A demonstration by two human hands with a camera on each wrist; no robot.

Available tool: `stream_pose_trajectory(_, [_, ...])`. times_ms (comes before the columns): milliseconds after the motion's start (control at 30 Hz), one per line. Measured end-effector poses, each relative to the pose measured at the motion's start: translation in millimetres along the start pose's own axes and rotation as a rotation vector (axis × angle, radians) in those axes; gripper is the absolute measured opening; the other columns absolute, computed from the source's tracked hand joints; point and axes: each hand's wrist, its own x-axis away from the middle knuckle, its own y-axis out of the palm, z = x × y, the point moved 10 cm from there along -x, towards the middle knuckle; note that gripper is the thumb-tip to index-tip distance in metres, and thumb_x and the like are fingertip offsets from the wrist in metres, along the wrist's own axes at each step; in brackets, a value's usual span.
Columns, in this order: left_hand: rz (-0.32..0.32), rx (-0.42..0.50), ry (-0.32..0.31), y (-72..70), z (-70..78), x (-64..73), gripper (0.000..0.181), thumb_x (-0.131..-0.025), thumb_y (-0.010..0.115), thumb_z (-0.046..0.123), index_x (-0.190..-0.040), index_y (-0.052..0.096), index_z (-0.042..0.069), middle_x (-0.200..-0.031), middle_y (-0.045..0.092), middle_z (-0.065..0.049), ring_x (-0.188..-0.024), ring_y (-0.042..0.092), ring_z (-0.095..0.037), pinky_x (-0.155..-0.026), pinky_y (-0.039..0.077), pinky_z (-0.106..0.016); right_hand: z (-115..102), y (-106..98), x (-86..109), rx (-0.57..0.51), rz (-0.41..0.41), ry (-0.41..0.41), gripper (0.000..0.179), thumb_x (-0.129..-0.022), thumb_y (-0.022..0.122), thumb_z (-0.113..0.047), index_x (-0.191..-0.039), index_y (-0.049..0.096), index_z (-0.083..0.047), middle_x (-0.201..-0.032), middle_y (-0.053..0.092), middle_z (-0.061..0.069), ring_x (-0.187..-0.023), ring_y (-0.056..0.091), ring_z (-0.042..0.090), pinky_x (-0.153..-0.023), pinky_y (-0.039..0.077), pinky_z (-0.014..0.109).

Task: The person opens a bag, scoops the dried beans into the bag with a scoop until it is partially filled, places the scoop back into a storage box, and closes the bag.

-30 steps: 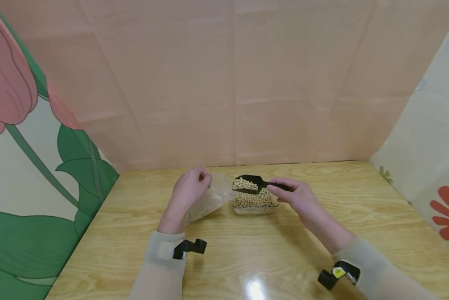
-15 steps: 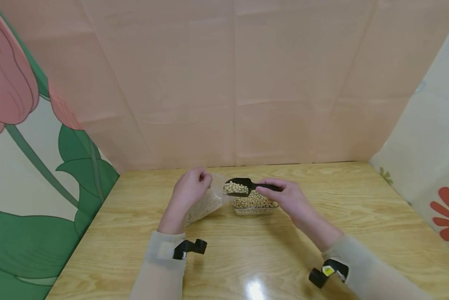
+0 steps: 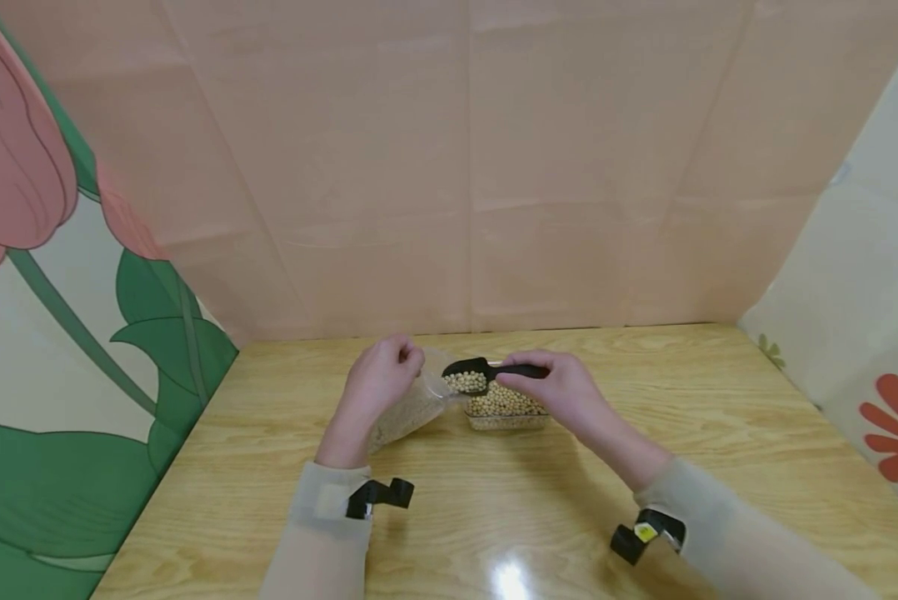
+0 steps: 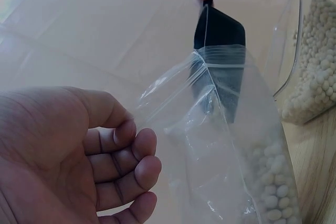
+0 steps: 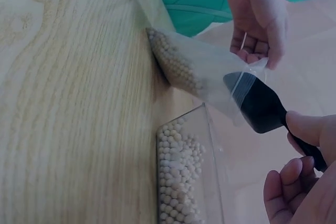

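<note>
My left hand (image 3: 380,375) pinches the upper edge of a clear zip-lock bag (image 4: 194,145) between thumb and forefinger. Pale soybeans (image 4: 273,182) lie in the bottom of the bag, which leans on the table. In my right hand (image 3: 557,387) is the handle of a black scoop (image 3: 467,377) loaded with soybeans. The right wrist view shows the scoop's front end inside the bag's mouth, its handle pinched by thumb and fingers. Just below the scoop, a clear rectangular container (image 3: 507,422) heaped with soybeans stands to the right of the bag.
The wood-grain table (image 3: 449,517) extends around the bag and container. A pink covering (image 3: 464,167) rises behind its far edge. Flower-printed panels stand at the left (image 3: 67,350) and right (image 3: 861,333).
My right hand has moved left with the loaded scoop, from above the container into the mouth of the bag. The left hand has stayed in place holding the bag.
</note>
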Motion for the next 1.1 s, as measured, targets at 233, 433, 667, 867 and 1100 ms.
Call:
stream_pose_trajectory(233, [0.001,-0.002,-0.004,-0.7,0.0,-0.2,0.025,-0.110,0.055,0.021,-0.090,0.066,0.013,-0.083,0.064,-0.004,-0.069,0.055,-0.022,-0.066,0.046,-0.039,-21,-1,-1.4,0.134,0.005,-0.131,0.027,-0.097,0.088,-0.037,-0.120,0.085,-0.022,-0.128,0.077,0.002,-0.099,0.069,0.023,-0.079,0.056,0.038])
stream_pose_trajectory(433, [0.004,-0.011,0.002,-0.5,0.3,-1.1,0.024,-0.110,0.056,0.021,-0.089,0.066,0.014,-0.083,0.064,-0.003,-0.070,0.055,-0.022,-0.068,0.045,-0.039,-39,-1,1.3,0.231,0.020,-0.224,0.025,-0.097,0.088,-0.032,-0.118,0.085,-0.019,-0.114,0.078,0.002,-0.088,0.064,0.022,-0.074,0.052,0.039])
stream_pose_trajectory(667, [-0.002,-0.011,-0.004,-0.6,0.3,-0.4,0.024,-0.110,0.056,0.022,-0.090,0.066,0.014,-0.082,0.063,-0.004,-0.069,0.055,-0.022,-0.066,0.045,-0.039,-50,-2,3.7,0.289,0.042,-0.269,0.029,-0.093,0.092,-0.029,-0.119,0.086,-0.017,-0.098,0.071,0.000,-0.077,0.059,0.020,-0.067,0.050,0.037])
stream_pose_trajectory(867, [0.000,-0.002,-0.008,-1.1,0.2,0.5,0.024,-0.110,0.056,0.021,-0.090,0.067,0.013,-0.082,0.062,-0.004,-0.068,0.054,-0.023,-0.066,0.044,-0.038,-55,-11,7.2,0.278,0.047,-0.284,0.024,-0.095,0.090,-0.028,-0.117,0.086,-0.018,-0.107,0.075,0.001,-0.082,0.061,0.020,-0.071,0.051,0.039])
stream_pose_trajectory(1100, [0.001,0.002,-0.014,-1.6,-0.2,1.0,0.024,-0.111,0.055,0.022,-0.091,0.067,0.014,-0.082,0.063,-0.004,-0.068,0.054,-0.023,-0.066,0.045,-0.039,-51,-29,13.4,0.229,0.052,-0.255,0.023,-0.099,0.086,-0.031,-0.119,0.084,-0.021,-0.124,0.077,0.001,-0.100,0.069,0.022,-0.082,0.055,0.042])
